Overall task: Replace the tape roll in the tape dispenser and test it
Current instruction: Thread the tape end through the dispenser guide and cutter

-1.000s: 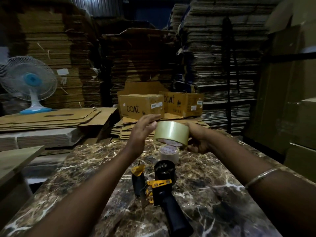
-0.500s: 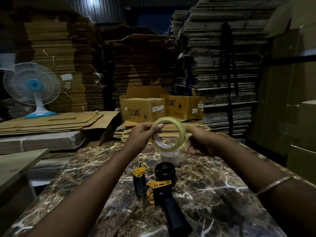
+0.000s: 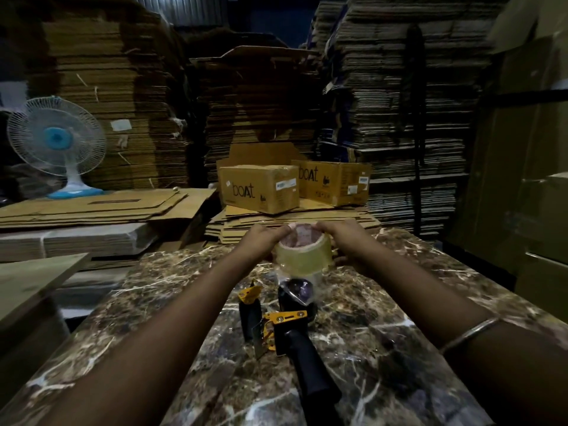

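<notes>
Both hands forward, fingers curled, forearms extended

Both forearms are bare, with no sleeves in view. The right wrist carries one thin, plain metal bangle. The left hand and right hand show no rings or gloves.

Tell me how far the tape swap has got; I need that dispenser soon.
Done: the dispenser lies on the marble table with no roll visibly mounted on it. In hand: the left hand and right hand hold the new tape roll above it. Left: mounting the roll, threading, testing.
</notes>
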A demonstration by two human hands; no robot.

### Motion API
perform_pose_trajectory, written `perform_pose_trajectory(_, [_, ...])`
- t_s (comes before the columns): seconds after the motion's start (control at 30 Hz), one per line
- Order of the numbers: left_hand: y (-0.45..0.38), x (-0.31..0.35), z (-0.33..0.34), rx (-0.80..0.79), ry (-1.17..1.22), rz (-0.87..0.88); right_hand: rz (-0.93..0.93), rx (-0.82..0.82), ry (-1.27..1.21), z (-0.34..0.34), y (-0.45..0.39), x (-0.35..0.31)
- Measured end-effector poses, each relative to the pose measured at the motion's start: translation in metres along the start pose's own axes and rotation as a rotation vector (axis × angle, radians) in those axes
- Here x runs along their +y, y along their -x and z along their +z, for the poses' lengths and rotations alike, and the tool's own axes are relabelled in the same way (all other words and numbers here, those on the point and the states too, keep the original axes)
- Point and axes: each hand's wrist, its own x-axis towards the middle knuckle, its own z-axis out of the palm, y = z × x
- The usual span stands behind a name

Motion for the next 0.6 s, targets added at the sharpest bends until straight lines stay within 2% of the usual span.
perform_pose_trajectory(0.17, [0.004,-0.019,-0.003,0.040,0.013,-0.044,0.164,0.089,-0.137,0.004,-0.014,0.023])
perform_pose_trajectory(0.3, [0.009,-0.044,-0.003,0.035,-0.014,-0.056,0.168,0.133,-0.120,0.009,-0.020,0.032])
perform_pose_trajectory(0.47, [0.012,-0.060,0.002,0.166,-0.099,-0.037,0.126,0.168,0.012,0.023,-0.021,0.043])
perform_pose_trajectory(0.6, [0.014,-0.059,0.005,0.114,-0.009,-0.130,0.088,0.190,0.120,0.031,-0.024,0.054])
